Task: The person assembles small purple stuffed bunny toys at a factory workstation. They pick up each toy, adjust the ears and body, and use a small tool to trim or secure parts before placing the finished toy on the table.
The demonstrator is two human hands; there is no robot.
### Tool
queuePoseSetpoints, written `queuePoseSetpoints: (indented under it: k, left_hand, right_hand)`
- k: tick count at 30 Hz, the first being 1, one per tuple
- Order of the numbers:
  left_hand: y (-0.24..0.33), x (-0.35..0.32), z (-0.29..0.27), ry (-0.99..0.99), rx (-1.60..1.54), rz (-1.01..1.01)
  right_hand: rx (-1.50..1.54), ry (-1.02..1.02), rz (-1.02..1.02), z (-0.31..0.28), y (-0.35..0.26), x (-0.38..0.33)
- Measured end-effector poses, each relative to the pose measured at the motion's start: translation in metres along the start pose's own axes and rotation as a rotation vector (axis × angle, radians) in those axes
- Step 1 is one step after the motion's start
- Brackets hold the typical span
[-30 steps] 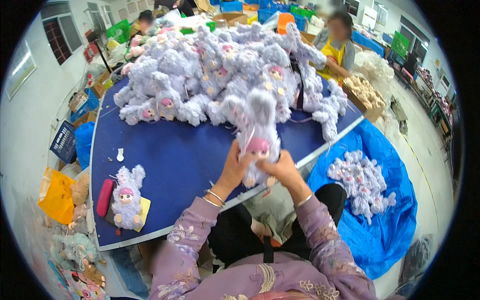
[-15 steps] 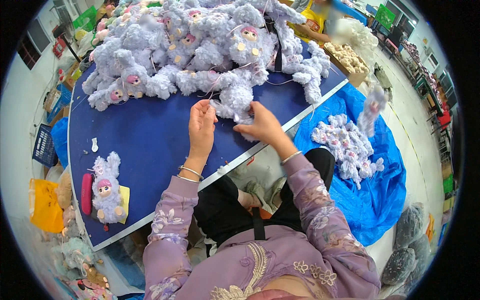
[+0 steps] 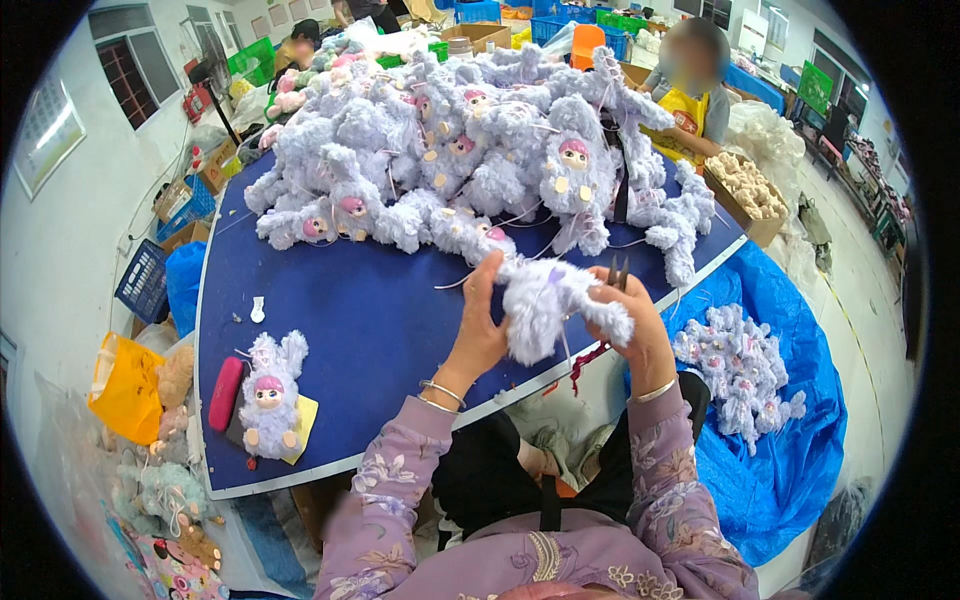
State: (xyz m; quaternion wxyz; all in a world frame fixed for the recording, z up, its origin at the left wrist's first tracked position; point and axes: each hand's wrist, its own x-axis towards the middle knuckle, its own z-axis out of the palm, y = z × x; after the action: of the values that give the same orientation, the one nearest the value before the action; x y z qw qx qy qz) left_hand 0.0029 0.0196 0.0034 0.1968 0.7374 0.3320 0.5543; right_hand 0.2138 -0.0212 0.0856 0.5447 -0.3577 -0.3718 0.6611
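A pale lilac plush doll (image 3: 545, 300) hangs between both hands above the near edge of the blue table (image 3: 350, 330). My left hand (image 3: 480, 320) grips its left side. My right hand (image 3: 635, 320) holds its right limb together with small scissors (image 3: 617, 272), whose blades point up. A big heap of the same lilac plush dolls (image 3: 470, 150) with pink faces covers the far half of the table.
One lilac doll (image 3: 268, 395) sits apart at the table's near left corner beside a pink case (image 3: 225, 393). A blue sheet (image 3: 790, 450) on the floor to the right bears more dolls (image 3: 740, 365). A person in a yellow apron (image 3: 690, 95) sits across, by a box of beige pieces (image 3: 745, 185).
A second ago I held a doll upright; half a second ago both hands reached into the heap's edge. Now a doll is lifted toward me, with scissors in the right hand.
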Motion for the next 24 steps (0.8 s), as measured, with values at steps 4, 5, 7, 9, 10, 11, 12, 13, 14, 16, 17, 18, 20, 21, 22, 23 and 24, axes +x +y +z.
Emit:
queuePoseSetpoints:
  k: [4,5,7,9,10,11,12,13,14,16,17,18,20,21,22,23,24]
  left_hand:
    - [0.019,-0.004,0.014,-0.152,-0.629,-0.051]
    - [0.012,-0.011,0.017,-0.139,-0.76,-0.138]
    - [0.01,-0.003,0.014,-0.097,-1.27,-0.38]
    - [0.005,0.001,0.012,0.011,-0.916,-0.268]
    - [0.002,-0.001,0.012,0.074,-0.184,0.004]
    - [-0.001,-0.003,0.011,0.108,-0.845,-0.117]
    - [-0.018,-0.008,0.004,0.115,-0.452,-0.198]
    - [-0.012,-0.003,0.003,0.093,-0.369,-0.256]
    - [-0.004,0.002,0.001,0.07,-0.285,-0.312]
    - [-0.016,-0.008,-0.008,0.051,-0.112,-0.225]
    - [-0.04,-0.02,-0.002,0.11,-0.243,-0.258]
    - [-0.033,-0.016,-0.002,0.092,-0.369,-0.388]
    - [-0.016,-0.006,-0.004,0.098,-0.606,-0.651]
    - [0.001,0.0,-0.009,0.136,-0.712,-0.691]
    - [0.008,0.004,-0.01,0.175,-0.819,-0.729]
    - [-0.001,0.004,-0.008,0.184,-0.784,-0.664]
    - [-0.001,0.006,-0.011,0.155,-0.779,-0.717]
  right_hand:
    - [0.1,-0.047,0.069,0.003,0.007,0.003]
    - [0.086,-0.025,0.079,0.005,0.013,0.007]
    - [0.027,-0.041,0.1,0.016,0.018,0.008]
    - [0.025,-0.177,0.156,0.022,0.019,0.012]
    - [0.051,-0.219,0.151,0.024,0.02,0.015]
    - [-0.059,-0.122,0.012,0.026,0.018,0.017]
    - [-0.248,-0.012,-0.129,0.034,0.014,0.017]
    - [-0.467,0.003,-0.36,0.027,0.024,0.024]
    - [-0.688,0.017,-0.587,0.018,0.034,0.03]
    - [-1.003,-0.125,-0.452,0.031,0.039,0.015]
    - [-1.02,-0.155,-0.357,0.038,0.043,0.012]
    - [-1.044,-0.166,-0.251,0.042,0.044,0.007]
    - [-0.988,-0.132,-0.202,0.037,0.058,0.008]
    - [-0.97,-0.118,-0.182,0.036,0.063,0.01]
    - [-0.951,-0.103,-0.161,0.036,0.065,0.01]
    - [-0.907,-0.119,-0.152,0.037,0.065,0.008]
    - [-0.88,-0.163,-0.146,0.033,0.066,0.009]
